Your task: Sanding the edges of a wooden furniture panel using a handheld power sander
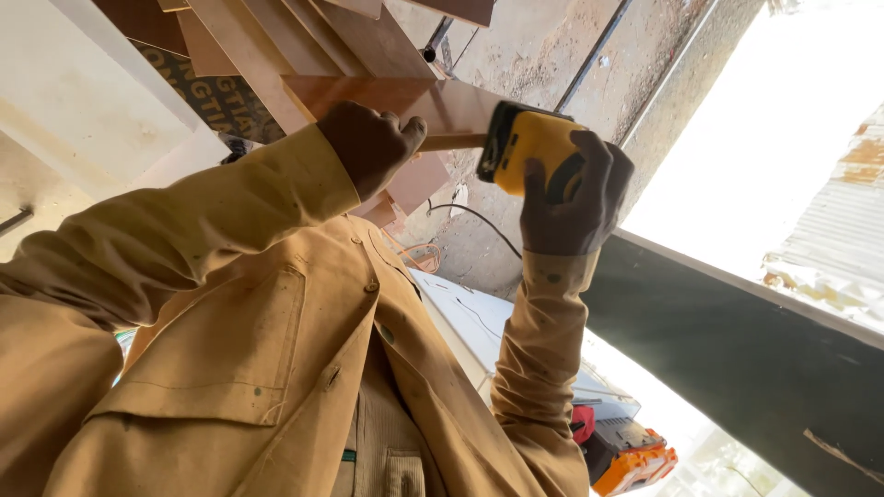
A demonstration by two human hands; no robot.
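The left hand (368, 143) grips the near end of one reddish board (433, 106), fingers wrapped around its edge, apparently to steady it. The right hand (575, 202) clasps one yellow tool (529, 152), pressing it against the board's edge so it works the wood. Several more boards (304, 37) lean stacked behind. One orange tool (635, 460) lies below.

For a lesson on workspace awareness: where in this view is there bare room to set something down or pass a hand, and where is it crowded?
Bare room: the white top between the coat and the orange tool, crossed only by a thin cable. Open air lies right of the yellow tool, toward the wall. Crowded: the stacked boards above the left hand, and between it and the right hand.
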